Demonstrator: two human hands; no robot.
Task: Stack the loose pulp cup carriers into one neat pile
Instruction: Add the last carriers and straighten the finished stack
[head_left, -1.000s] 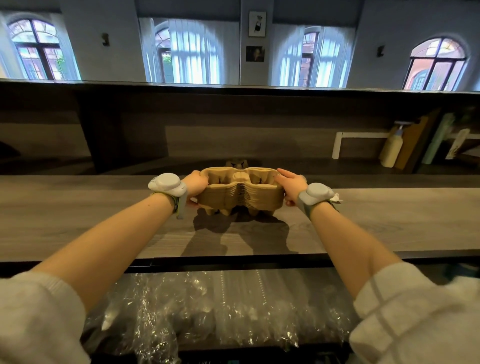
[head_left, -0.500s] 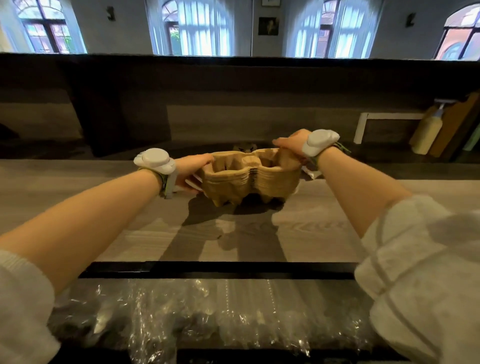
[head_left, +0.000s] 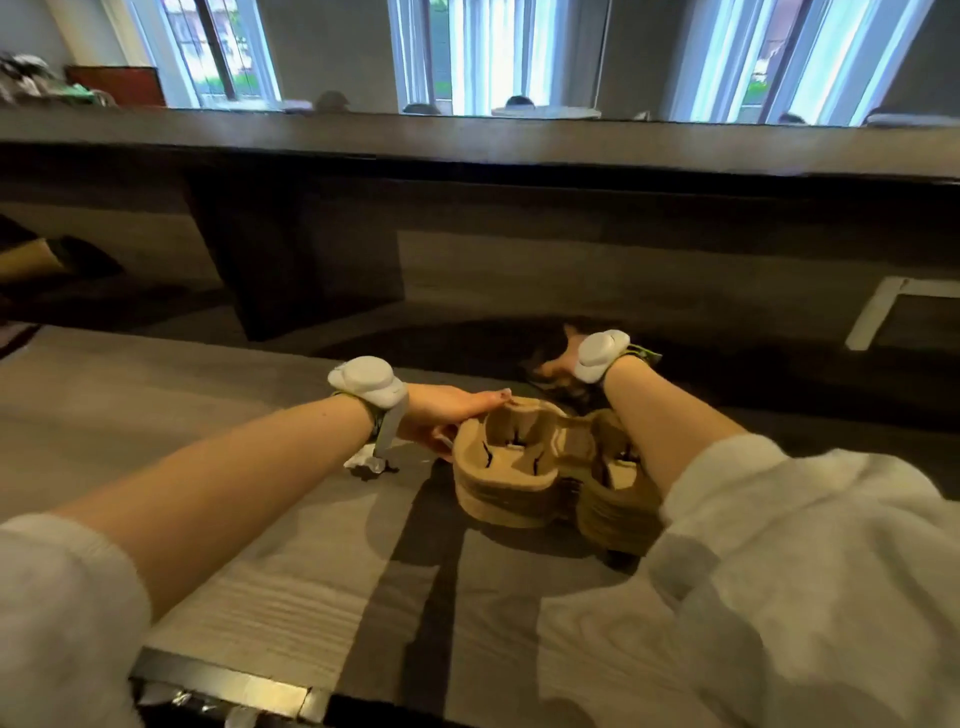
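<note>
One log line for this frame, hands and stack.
left hand: steadying carrier stack on counter | right hand: reaching behind stack, grip unclear

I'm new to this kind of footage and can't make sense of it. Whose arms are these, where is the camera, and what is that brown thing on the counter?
The one picture comes from a camera worn on a person's head, looking forward and down, so the arms are the wearer's own. Each wrist carries a white device on a strap. The brown thing is a pile of pulp cup carriers nested together, resting on the wooden counter. The left hand rests against the pile's left end. The right hand reaches past the pile into the shadow behind it; what it touches there is too dark to tell. The right forearm hides the pile's right end.
</note>
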